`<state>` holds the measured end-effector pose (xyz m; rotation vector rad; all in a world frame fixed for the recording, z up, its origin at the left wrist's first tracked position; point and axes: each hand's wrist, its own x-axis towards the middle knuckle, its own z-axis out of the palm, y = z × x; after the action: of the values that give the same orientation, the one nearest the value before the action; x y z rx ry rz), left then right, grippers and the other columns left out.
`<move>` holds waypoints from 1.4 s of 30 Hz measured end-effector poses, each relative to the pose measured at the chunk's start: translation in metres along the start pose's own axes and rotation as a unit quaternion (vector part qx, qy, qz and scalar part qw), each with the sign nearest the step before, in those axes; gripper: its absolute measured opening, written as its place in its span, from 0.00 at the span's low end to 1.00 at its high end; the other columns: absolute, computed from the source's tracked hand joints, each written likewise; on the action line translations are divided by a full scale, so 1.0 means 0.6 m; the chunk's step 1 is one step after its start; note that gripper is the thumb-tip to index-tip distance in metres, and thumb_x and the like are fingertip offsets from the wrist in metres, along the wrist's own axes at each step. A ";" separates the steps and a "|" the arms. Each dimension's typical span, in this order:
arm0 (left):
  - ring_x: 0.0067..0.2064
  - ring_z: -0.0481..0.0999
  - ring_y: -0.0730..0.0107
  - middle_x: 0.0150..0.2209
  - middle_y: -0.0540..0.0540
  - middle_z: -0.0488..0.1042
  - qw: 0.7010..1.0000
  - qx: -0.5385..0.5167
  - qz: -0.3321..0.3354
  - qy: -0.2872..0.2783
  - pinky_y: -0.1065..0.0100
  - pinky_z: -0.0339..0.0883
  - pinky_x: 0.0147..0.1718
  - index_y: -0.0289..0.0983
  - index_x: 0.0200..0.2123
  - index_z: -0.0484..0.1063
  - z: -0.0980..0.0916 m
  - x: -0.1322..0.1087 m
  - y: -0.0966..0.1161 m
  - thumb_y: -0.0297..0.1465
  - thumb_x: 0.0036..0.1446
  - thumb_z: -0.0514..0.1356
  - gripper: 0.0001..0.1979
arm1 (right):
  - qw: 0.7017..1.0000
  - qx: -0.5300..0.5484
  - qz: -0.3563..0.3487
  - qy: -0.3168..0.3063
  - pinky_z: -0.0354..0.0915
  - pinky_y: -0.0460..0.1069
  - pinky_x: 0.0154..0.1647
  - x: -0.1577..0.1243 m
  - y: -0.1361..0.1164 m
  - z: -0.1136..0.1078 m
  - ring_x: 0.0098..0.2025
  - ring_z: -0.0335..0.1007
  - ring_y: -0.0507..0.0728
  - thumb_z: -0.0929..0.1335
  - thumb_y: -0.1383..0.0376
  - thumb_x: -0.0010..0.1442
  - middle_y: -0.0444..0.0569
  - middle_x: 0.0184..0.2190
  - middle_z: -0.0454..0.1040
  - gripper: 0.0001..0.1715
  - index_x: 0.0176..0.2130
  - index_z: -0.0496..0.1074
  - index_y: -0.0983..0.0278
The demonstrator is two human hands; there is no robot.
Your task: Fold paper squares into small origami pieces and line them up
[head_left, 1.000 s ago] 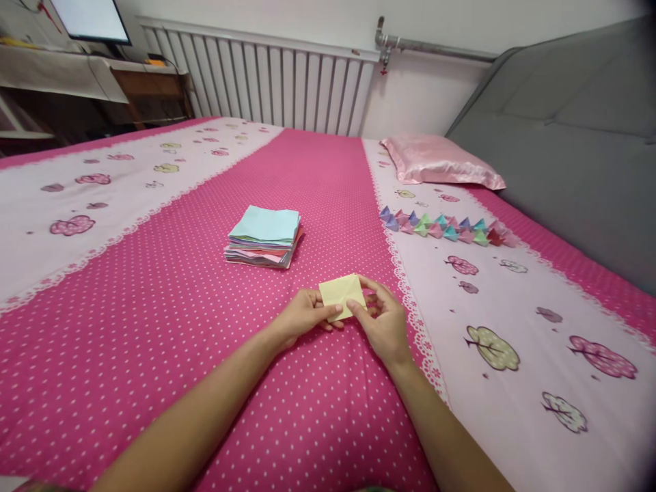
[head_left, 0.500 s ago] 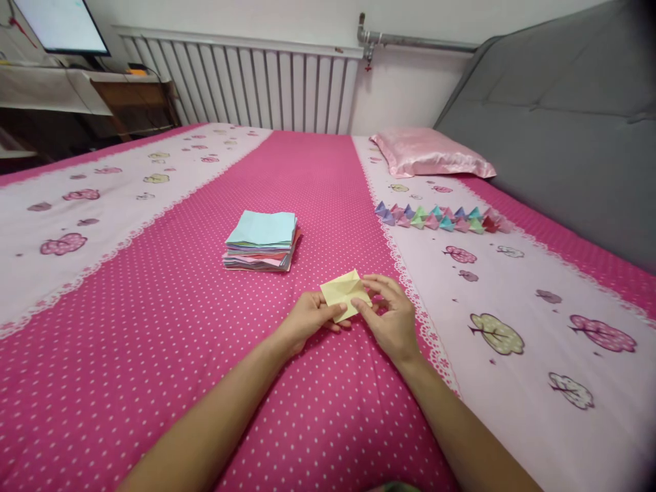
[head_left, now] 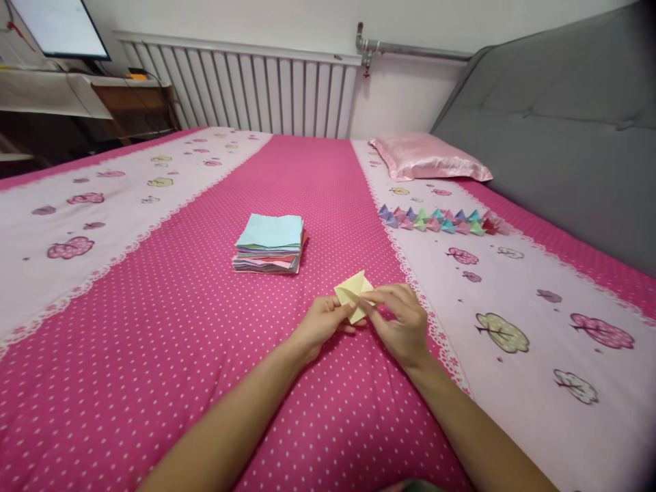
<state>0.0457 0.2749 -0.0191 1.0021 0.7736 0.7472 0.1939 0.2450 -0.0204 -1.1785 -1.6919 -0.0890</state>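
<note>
Both my hands hold a small yellow paper (head_left: 352, 290) just above the pink dotted bedsheet (head_left: 179, 342). My left hand (head_left: 322, 322) pinches its lower left edge with thumb and fingers closed. My right hand (head_left: 402, 321) pinches its right side, fingers curled over the fold. The paper is partly folded, with a point sticking up. A stack of coloured paper squares (head_left: 270, 244), light blue on top, lies a little beyond my left hand.
A row of several small folded paper shapes (head_left: 441, 221) in mixed colours lies on the pale strip to the right. A pink satin pillow (head_left: 428, 158) rests near the grey headboard (head_left: 558, 130). A white radiator (head_left: 256, 85) and a monitor (head_left: 56, 27) stand at the back.
My hands have drifted slightly right with the yellow paper. The flat sheet has been folded in further, and a peak now stands up. My right fingers have closed over it.
</note>
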 end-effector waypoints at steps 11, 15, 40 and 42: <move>0.31 0.72 0.75 0.34 0.44 0.76 0.995 -0.097 0.004 -0.021 0.74 0.67 0.32 0.32 0.36 0.75 0.001 0.001 0.001 0.35 0.47 0.63 0.14 | 0.998 -0.025 -0.053 -0.029 0.64 0.53 0.36 0.000 -0.004 -0.004 0.35 0.67 0.56 0.66 0.72 0.54 0.47 0.32 0.75 0.14 0.38 0.76 0.56; 0.33 0.74 0.72 0.35 0.43 0.76 0.992 -0.123 0.006 -0.028 0.71 0.69 0.33 0.32 0.37 0.74 -0.002 0.001 0.003 0.31 0.50 0.61 0.11 | 0.997 -0.027 -0.062 -0.033 0.65 0.53 0.37 -0.001 -0.002 -0.005 0.36 0.67 0.57 0.66 0.71 0.54 0.47 0.33 0.75 0.15 0.40 0.75 0.55; 0.25 0.72 0.75 0.26 0.45 0.74 0.986 -0.164 0.004 -0.039 0.74 0.68 0.25 0.30 0.34 0.72 -0.005 0.002 0.002 0.38 0.53 0.59 0.15 | 0.983 -0.036 -0.150 -0.096 0.63 0.52 0.39 0.003 -0.004 -0.004 0.40 0.67 0.56 0.68 0.68 0.54 0.48 0.37 0.76 0.11 0.39 0.75 0.58; 0.25 0.71 0.76 0.29 0.43 0.75 0.984 -0.172 0.007 -0.040 0.75 0.67 0.24 0.30 0.37 0.72 -0.006 0.005 -0.001 0.39 0.54 0.57 0.17 | 0.981 -0.024 -0.166 -0.096 0.63 0.52 0.40 0.005 -0.006 -0.005 0.40 0.68 0.57 0.69 0.67 0.54 0.47 0.37 0.76 0.09 0.37 0.75 0.59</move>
<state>0.0441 0.2787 -0.0216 0.7203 0.5441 0.8156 0.1933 0.2435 -0.0155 -0.9539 -2.0573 -0.2288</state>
